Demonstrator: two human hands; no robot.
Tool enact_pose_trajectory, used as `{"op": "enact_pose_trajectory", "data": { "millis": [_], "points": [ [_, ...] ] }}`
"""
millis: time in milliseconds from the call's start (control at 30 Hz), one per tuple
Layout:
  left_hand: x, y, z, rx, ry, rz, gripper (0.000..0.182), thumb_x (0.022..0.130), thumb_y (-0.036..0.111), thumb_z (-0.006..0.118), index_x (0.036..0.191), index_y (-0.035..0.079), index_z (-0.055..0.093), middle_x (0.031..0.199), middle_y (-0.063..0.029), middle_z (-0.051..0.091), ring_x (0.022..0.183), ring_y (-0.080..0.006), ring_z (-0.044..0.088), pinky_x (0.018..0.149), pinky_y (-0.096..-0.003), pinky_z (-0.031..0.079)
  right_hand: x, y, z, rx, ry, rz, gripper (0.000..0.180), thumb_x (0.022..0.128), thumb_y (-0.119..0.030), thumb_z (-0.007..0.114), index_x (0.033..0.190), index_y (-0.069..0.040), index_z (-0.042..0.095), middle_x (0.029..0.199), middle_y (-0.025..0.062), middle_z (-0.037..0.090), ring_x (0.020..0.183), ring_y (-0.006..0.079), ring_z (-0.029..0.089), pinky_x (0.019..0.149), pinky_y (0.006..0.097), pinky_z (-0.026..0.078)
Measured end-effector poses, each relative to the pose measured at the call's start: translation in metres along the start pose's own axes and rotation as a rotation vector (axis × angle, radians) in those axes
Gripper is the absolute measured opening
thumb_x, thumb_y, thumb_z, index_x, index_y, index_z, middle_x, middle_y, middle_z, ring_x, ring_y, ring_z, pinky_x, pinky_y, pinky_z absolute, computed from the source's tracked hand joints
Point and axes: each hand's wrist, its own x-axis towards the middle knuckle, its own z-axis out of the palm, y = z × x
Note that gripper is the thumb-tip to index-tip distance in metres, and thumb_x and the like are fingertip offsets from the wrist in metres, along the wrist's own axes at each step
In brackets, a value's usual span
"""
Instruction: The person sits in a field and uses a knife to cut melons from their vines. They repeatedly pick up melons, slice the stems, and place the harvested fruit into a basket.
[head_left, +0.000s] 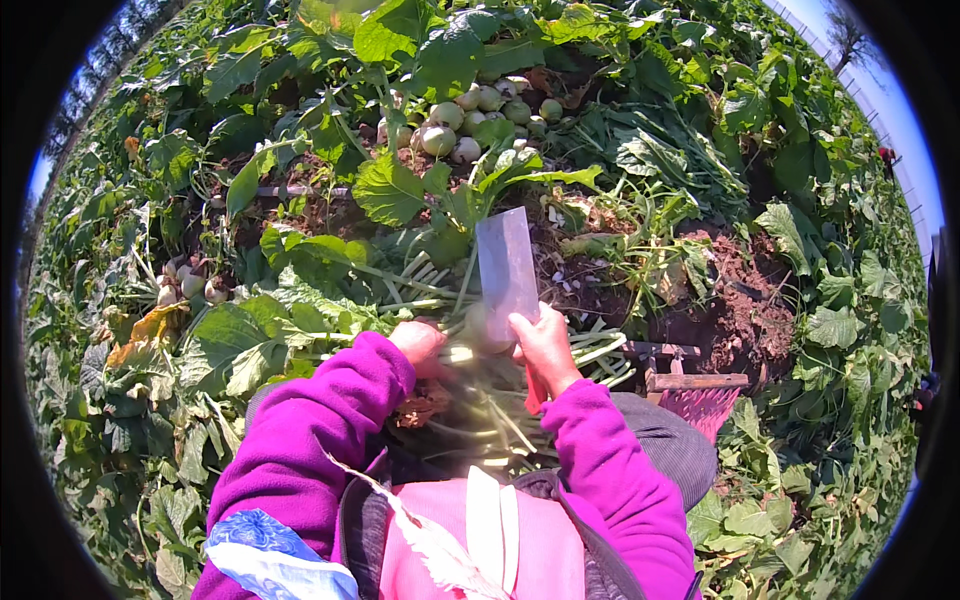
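Note:
In my right hand (549, 351) is a cleaver (507, 262) with a broad rectangular metal blade and a red handle. Its blade points away from me and partly covers a pale round root (475, 322), which looks like a turnip. My left hand (421, 348) is closed around the pale leaf stalks (459, 353) just left of that root. Whether the blade touches the root cannot be made out. Loose cut stalks (495, 431) lie below my hands, over my lap, and more stalks (604, 349) stick out to the right of my right wrist.
A heap of turnips (448, 116) lies ahead among leafy plants, with a smaller group (192, 286) at the left. Cut greens (667, 161) are piled ahead to the right. Beside my right knee stands a low wooden-framed seat (697, 384) with pink webbing, near bare reddish soil (742, 307).

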Motion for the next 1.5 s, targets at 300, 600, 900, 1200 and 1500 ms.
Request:
{"op": "enact_pose_trajectory", "data": {
  "millis": [300, 600, 900, 1200, 1500],
  "points": [
    [0.019, -0.003, -0.035, -0.512, 0.207, -0.041, 0.079, 0.078, 0.067, 0.064, 0.114, -0.003, 0.066, 0.104, -0.0257, 0.068, 0.098, -0.0355, 0.066, 0.087, -0.0418, 0.051, -0.047, -0.199, -0.107, 0.236, 0.067, -0.338, 0.019, 0.094, -0.013, 0.065, 0.106, -0.001, 0.057, 0.082, 0.0024, 0.064, 0.049, 0.0072, 0.053, 0.045, 0.0215, 0.045],
    [0.06, 0.101, -0.042, -0.131, 0.159, -0.165, 0.091, 0.06, 0.05, 0.084, 0.135, 0.013, 0.048, 0.124, -0.0186, 0.052, 0.11, -0.0431, 0.055, 0.09, -0.05, 0.05, -0.077, -0.18, -0.15, 0.589, 0.184, -0.207, 0.017, 0.094, -0.008, 0.062, 0.11, -0.002, 0.058, 0.092, 0.0074, 0.067, 0.048, 0.0107, 0.055, 0.042, 0.0237, 0.049],
    [0.077, 0.062, -0.027, -1.939, -0.006, -0.146, 0.071, 0.087, 0.062, 0.059, 0.14, 0.018, 0.046, 0.131, -0.0083, 0.059, 0.113, -0.0268, 0.062, 0.092, -0.0505, 0.051, -0.065, -0.177, -0.158, 0.736, 0.135, -0.09, 0.019, 0.094, -0.006, 0.06, 0.111, -0.002, 0.056, 0.094, 0.0096, 0.068, 0.046, 0.0123, 0.055, 0.04, 0.0236, 0.048],
    [0.122, 0.072, -0.153, -2.336, 0.285, 0.04, 0.072, 0.087, 0.073, 0.047, 0.135, 0.02, 0.051, 0.13, -0.0086, 0.058, 0.119, -0.0292, 0.057, 0.091, -0.0509, 0.052, -0.053, -0.176, -0.153, 0.825, 0.085, 0.005, 0.019, 0.094, -0.007, 0.059, 0.112, -0.003, 0.053, 0.087, 0.0073, 0.065, 0.045, 0.0151, 0.056, 0.042, 0.0282, 0.05],
    [0.11, 0.005, -0.23, -1.546, 0.396, 0.066, 0.095, 0.09, 0.063, 0.056, 0.155, 0.008, 0.015, 0.142, -0.0241, 0.046, 0.106, -0.0348, 0.064, 0.085, -0.0434, 0.055, -0.039, -0.173, -0.149, 0.788, 0.086, 0.041, 0.02, 0.094, -0.006, 0.059, 0.113, -0.003, 0.053, 0.089, 0.0084, 0.065, 0.046, 0.0156, 0.056, 0.042, 0.0301, 0.051]
  ]
}}
